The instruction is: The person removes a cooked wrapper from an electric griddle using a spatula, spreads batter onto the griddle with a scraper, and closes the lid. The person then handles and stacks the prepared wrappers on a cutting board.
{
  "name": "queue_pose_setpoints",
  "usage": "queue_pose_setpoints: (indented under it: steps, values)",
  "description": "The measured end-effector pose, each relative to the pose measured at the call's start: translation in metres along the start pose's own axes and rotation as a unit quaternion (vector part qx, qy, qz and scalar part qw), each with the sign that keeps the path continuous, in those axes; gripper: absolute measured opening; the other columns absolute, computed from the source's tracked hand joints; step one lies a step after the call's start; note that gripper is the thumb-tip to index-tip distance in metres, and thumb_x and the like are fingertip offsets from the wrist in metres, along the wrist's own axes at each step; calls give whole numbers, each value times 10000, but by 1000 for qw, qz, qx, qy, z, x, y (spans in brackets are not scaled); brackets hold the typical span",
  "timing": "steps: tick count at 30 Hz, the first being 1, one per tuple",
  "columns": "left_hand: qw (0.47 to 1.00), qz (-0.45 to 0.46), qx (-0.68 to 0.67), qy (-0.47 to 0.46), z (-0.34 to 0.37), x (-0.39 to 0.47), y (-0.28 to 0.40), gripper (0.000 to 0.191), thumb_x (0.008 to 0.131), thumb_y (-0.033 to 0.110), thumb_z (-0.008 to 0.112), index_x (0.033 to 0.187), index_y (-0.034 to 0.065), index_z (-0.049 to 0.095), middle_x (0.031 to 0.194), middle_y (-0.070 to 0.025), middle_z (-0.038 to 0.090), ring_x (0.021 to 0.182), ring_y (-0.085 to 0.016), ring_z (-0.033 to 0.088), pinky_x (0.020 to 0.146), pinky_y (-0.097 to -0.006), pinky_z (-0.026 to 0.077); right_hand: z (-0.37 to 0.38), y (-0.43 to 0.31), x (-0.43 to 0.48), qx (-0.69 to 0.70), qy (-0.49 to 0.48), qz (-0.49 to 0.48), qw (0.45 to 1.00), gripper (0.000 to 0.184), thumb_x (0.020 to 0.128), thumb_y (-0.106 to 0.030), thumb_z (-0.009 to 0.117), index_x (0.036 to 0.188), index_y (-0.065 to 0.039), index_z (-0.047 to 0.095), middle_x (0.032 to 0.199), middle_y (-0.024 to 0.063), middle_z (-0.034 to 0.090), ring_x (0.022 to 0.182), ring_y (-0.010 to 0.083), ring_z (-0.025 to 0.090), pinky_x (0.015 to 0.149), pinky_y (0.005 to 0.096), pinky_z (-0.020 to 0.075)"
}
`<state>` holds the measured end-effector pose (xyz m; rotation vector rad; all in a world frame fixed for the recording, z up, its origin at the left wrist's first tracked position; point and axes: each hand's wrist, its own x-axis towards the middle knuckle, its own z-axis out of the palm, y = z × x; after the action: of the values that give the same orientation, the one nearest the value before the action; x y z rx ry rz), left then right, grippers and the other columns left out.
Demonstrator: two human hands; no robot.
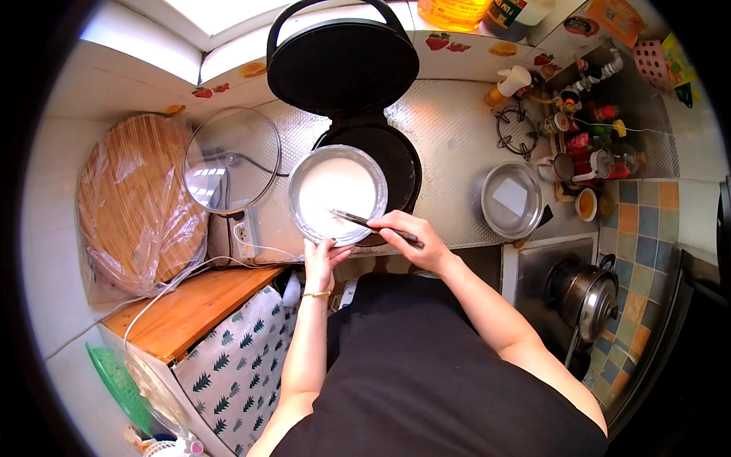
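Note:
My left hand grips the near rim of a round metal bowl from below. White flour or a pale batter lies in the bowl; which of the two I cannot tell. In my right hand is a pair of dark chopsticks, slanting over the near rim with their tips in the white contents. The bowl is over the left part of the lower plate of a black electric griddle. Its round black lid stands raised at the back.
A glass pot lid and a plastic-wrapped round wooden board are to the left, near a power strip. To the right are a metal basin, a wire burner stand, bottles, cups and a lidded pot.

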<state>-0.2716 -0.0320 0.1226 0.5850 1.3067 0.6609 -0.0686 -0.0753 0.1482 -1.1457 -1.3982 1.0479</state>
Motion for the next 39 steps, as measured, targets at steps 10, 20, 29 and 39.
queue_pose_setpoints:
  steps: [10,20,29,39]
  values:
    - [999,12,-7,30,-34,4,-2,364,790,30,402,1140,45,304,970,-143,544,758,-261,633,565,-257,512,25,2,-36,-87,9,-45,995,299,811,-42,512,1108,-3,507,1061,164,541,967,306,548,801,341,462]
    - [1000,19,9,19,-32,12,2,406,796,17,387,1178,42,253,1003,-171,518,751,-282,630,584,-290,526,35,14,-44,-128,27,-40,991,333,787,-20,510,1120,-17,499,1086,161,519,949,318,550,765,341,482]
    - [998,32,35,34,-27,19,3,398,791,14,381,1173,29,270,986,-162,528,763,-266,628,620,-287,528,34,20,-44,-124,49,-47,990,342,787,-13,507,1129,-18,492,1096,164,514,936,315,557,754,335,485]
    - [997,48,53,34,-18,21,11,407,803,24,389,1187,29,255,1021,-164,518,785,-255,621,649,-297,531,32,22,-40,-116,57,-46,991,356,789,-11,503,1144,-23,485,1103,163,512,921,309,566,743,327,491]
